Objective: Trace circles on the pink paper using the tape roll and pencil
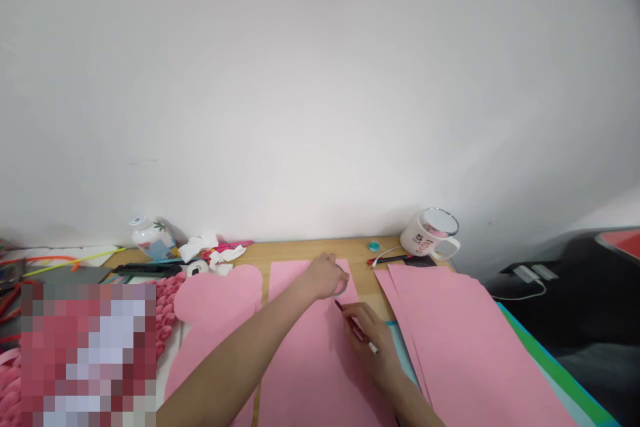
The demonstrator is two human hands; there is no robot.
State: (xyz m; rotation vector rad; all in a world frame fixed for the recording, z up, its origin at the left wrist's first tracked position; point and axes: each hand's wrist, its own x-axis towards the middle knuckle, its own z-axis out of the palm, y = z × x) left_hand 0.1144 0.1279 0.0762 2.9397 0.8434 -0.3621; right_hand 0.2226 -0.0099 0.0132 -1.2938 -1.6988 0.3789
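Note:
A pink paper sheet lies on the wooden table in front of me. Near its top right, my left hand is closed on a small round thing with a pale rim, pressing it down on the sheet. The hand covers most of that thing, so its kind is unclear. My right hand grips a dark red pen with a white end, its tip close to the round thing. To the left lies a pink paper cutout with rounded lobes, partly behind my left forearm.
More pink sheets are stacked on the right. A white mug, a teal round piece and a white cable stand along the wall. At left are a white jar, crumpled paper, pink scissors and chunky red knitting.

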